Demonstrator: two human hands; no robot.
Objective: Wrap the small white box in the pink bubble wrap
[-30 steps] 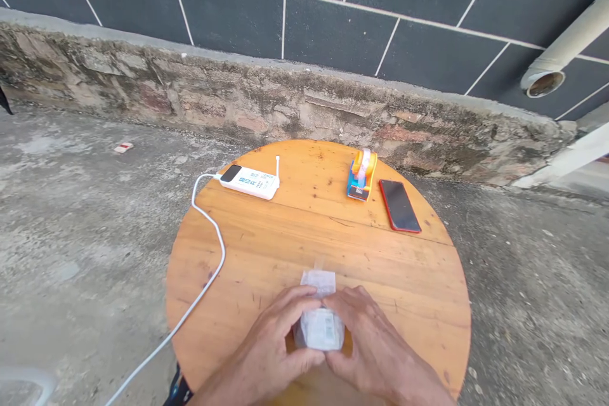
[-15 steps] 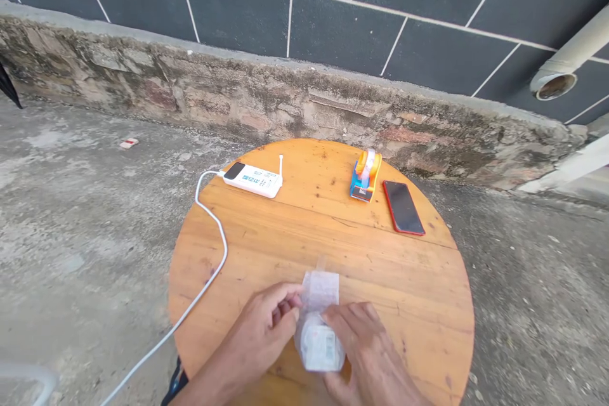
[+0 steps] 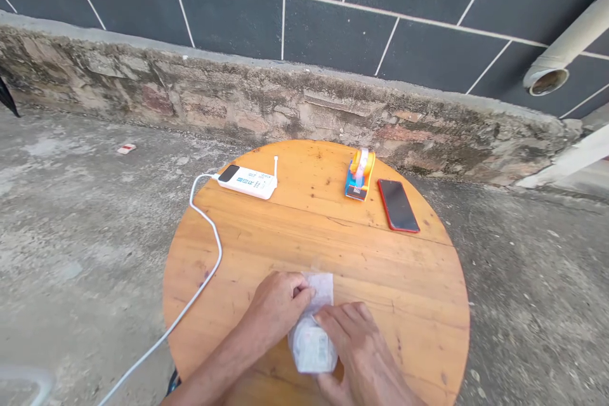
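On the near part of the round wooden table (image 3: 380,273) lies a small package in whitish, see-through plastic wrap (image 3: 313,352), with a printed label on its top. A loose flap of the wrap (image 3: 324,285) stretches away from me past the package. My left hand (image 3: 283,299) is closed at the flap's left edge, its thumb and fingers pressed together on the wrap. My right hand (image 3: 359,346) grips the package from the right, fingers on top and thumb near its front side. What is inside the wrap cannot be made out.
Toward the back left sits a white power bank-like device (image 3: 247,181) with a white cable (image 3: 216,235) running off the table. A blue and yellow tape dispenser (image 3: 360,174) and a red-edged phone (image 3: 398,205) are at the back right. A stone-based wall (image 3: 266,98) rises behind.
My left hand has moved forward and right over the flap, now covering part of it. My right hand stays on the package. The whole view has shifted slightly.
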